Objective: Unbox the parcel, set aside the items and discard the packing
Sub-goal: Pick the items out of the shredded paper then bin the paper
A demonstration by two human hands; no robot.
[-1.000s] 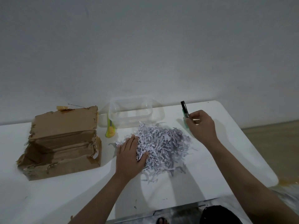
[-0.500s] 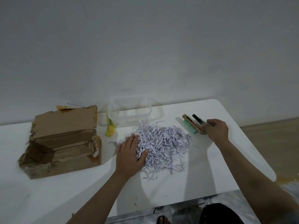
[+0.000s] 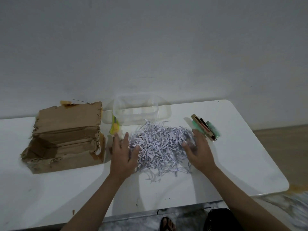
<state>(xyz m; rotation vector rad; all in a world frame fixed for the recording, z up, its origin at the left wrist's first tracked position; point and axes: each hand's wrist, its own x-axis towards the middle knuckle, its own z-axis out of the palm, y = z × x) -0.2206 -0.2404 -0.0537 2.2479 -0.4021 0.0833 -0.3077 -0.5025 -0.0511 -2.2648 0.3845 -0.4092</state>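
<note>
A heap of shredded white paper (image 3: 161, 144) lies in the middle of the white table (image 3: 241, 164). My left hand (image 3: 124, 154) rests flat against the heap's left side with straight fingers. My right hand (image 3: 199, 151) touches the heap's right side, fingers spread and relaxed. Behind my right hand lie the unpacked items (image 3: 205, 129): a gold stick, a dark pen-like stick and a green tube, side by side. The torn cardboard box (image 3: 65, 137) stands open at the left.
A clear plastic container (image 3: 135, 110) stands behind the heap near the wall. A yellow utility knife (image 3: 114, 126) lies between it and the box. The table's right edge and corner are close to the items. A foot shows on the floor below.
My right hand let go of the sticks, left them by the green tube and came back to the heap's right side. My left hand shifted slightly on the heap's left side.
</note>
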